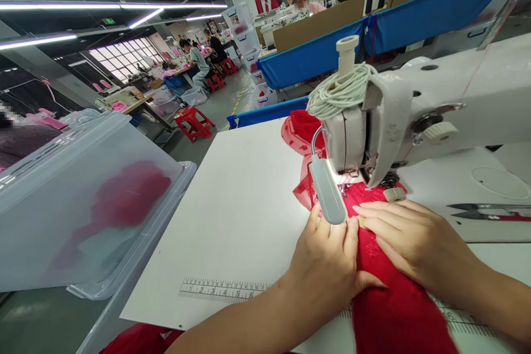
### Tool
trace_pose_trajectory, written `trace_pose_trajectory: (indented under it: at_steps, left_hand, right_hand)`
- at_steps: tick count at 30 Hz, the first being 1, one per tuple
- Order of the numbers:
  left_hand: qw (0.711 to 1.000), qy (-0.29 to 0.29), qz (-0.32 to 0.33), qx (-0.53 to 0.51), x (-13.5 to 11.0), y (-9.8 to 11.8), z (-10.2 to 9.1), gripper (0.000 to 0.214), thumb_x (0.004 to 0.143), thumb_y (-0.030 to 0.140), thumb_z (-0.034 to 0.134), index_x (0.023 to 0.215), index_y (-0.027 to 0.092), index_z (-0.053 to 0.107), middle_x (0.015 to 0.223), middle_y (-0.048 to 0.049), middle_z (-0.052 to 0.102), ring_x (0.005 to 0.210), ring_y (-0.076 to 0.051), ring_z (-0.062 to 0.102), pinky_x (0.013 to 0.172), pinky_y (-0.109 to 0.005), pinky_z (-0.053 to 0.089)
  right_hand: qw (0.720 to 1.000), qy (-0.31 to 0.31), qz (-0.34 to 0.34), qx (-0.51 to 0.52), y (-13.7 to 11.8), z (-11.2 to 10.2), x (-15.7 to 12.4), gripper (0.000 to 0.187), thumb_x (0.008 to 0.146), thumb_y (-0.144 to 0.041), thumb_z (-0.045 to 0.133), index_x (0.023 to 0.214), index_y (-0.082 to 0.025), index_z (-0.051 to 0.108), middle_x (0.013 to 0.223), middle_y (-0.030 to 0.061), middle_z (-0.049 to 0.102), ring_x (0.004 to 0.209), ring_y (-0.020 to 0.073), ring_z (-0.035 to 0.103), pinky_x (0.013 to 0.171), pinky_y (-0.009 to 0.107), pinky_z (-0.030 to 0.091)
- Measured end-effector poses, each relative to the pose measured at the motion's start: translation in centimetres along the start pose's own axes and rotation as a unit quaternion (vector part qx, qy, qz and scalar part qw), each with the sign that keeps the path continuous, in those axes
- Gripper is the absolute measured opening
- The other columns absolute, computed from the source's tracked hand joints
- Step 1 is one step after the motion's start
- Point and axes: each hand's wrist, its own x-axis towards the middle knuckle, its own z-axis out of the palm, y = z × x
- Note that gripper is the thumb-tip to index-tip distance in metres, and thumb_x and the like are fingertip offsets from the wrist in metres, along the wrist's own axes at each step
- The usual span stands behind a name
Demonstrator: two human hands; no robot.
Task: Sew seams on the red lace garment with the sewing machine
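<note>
Red lace fabric (pixel 375 251) runs from the table's front edge up under the needle area of a white sewing machine (pixel 346 138). My left hand (pixel 326 257) rests at the fabric's left edge, thumb stretched out over the red cloth. Some of its fingertips are hidden behind a small grey lamp (pixel 327 191). Flat on the fabric's right side lies my right hand (pixel 418 238), fingers extended toward the needle. A small yellowish piece (pixel 360 221) shows between both hands; its kind is unclear. More red sheer fabric (pixel 301 138) bunches behind the lamp.
Thread snips (pixel 493 212) lie right of the machine. A printed ruler (pixel 224 290) crosses the white table (pixel 232 193). At left stands a translucent plastic box (pixel 83 193) with red material inside. Beyond are a red stool (pixel 194 123), blue cloth slings (pixel 311 61) and seated people.
</note>
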Motion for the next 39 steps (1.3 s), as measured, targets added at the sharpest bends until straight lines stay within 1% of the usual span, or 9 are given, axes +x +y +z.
trace_pose_trajectory:
  at_steps: [2,5,9,15,20,25,30,36,39]
  left_hand:
    - [1.0,0.002,-0.004,-0.015,0.3,-0.3,-0.3,0.066,0.1,0.066,0.046,0.122,0.005,0.062,0.106,-0.0161,0.07,0.097,-0.029,0.067,0.082,-0.041,0.052]
    - [0.999,0.014,-0.041,-0.015,1.0,-1.5,-0.7,0.021,0.1,0.027,0.055,0.084,0.015,0.063,0.074,-0.0033,0.06,0.069,-0.02,0.059,0.06,-0.031,0.043]
    - [0.998,0.027,-0.062,-0.016,1.4,-3.2,-0.3,0.028,0.079,-0.002,0.05,0.062,0.02,0.046,0.062,0.0011,0.046,0.057,-0.015,0.043,0.052,-0.029,0.03]
    - [0.989,-0.031,-0.067,-0.126,1.7,-3.9,-0.1,0.027,0.085,0.001,0.044,0.066,0.02,0.044,0.068,-0.0005,0.052,0.066,-0.015,0.046,0.06,-0.027,0.04]
    - [0.99,-0.041,-0.058,-0.123,1.9,-2.7,-1.0,0.024,0.09,0.008,0.039,0.071,0.019,0.051,0.076,-0.0051,0.055,0.069,-0.019,0.051,0.059,-0.03,0.044]
    - [0.986,-0.055,-0.057,-0.145,1.3,-1.3,-1.6,0.038,0.106,0.038,0.038,0.11,0.008,0.06,0.107,-0.016,0.065,0.083,-0.024,0.062,0.069,-0.035,0.055]
    - [0.99,-0.029,-0.041,-0.135,0.6,-0.2,-1.0,0.066,0.105,0.061,0.034,0.128,0.003,0.057,0.116,-0.021,0.068,0.099,-0.03,0.067,0.079,-0.04,0.058]
    - [0.993,-0.048,-0.042,-0.097,0.5,0.3,-1.1,0.049,0.099,0.044,0.056,0.126,0.003,0.058,0.122,-0.0231,0.067,0.11,-0.033,0.066,0.084,-0.04,0.058]
    - [0.993,-0.062,-0.036,-0.097,0.6,0.2,-1.1,0.037,0.095,0.03,0.055,0.122,0.005,0.06,0.124,-0.0235,0.066,0.111,-0.032,0.066,0.086,-0.04,0.058]
  right_hand:
    - [1.0,0.003,0.003,-0.001,-0.1,0.0,0.0,0.032,0.092,-0.002,0.044,0.097,-0.012,0.074,0.101,0.0088,0.079,0.095,0.0227,0.072,0.082,0.037,0.052]
    - [1.0,0.005,0.008,-0.006,-0.2,-0.1,0.1,0.035,0.092,-0.001,0.043,0.1,-0.014,0.075,0.101,0.0087,0.079,0.095,0.022,0.072,0.08,0.036,0.052]
    - [1.0,0.001,0.01,-0.007,-0.3,-0.2,0.2,0.037,0.091,0.0,0.042,0.101,-0.014,0.075,0.1,0.0089,0.079,0.096,0.0228,0.071,0.079,0.036,0.053]
    - [1.0,-0.001,0.003,-0.016,-0.2,-0.2,0.2,0.037,0.091,-0.001,0.042,0.101,-0.014,0.075,0.1,0.0089,0.079,0.096,0.0236,0.072,0.079,0.037,0.055]
    - [1.0,-0.011,0.005,-0.021,-0.1,-0.2,0.1,0.037,0.091,-0.002,0.042,0.102,-0.014,0.075,0.103,0.0078,0.079,0.095,0.0229,0.073,0.076,0.037,0.058]
    - [1.0,-0.007,0.002,-0.018,0.0,-0.1,0.1,0.035,0.092,-0.004,0.042,0.1,-0.013,0.075,0.102,0.0092,0.079,0.093,0.0223,0.074,0.076,0.036,0.058]
    - [1.0,-0.019,-0.004,-0.015,0.1,-0.1,0.1,0.037,0.092,-0.003,0.039,0.096,-0.015,0.075,0.102,0.0083,0.079,0.092,0.0213,0.074,0.076,0.034,0.057]
    - [1.0,-0.014,-0.007,-0.022,0.0,0.1,0.0,0.035,0.089,-0.001,0.043,0.098,-0.012,0.074,0.105,0.0099,0.079,0.094,0.0228,0.074,0.079,0.037,0.056]
    - [1.0,-0.011,-0.003,-0.018,-0.1,0.0,0.1,0.034,0.089,-0.001,0.044,0.1,-0.013,0.074,0.105,0.0105,0.079,0.094,0.0221,0.073,0.078,0.036,0.055]
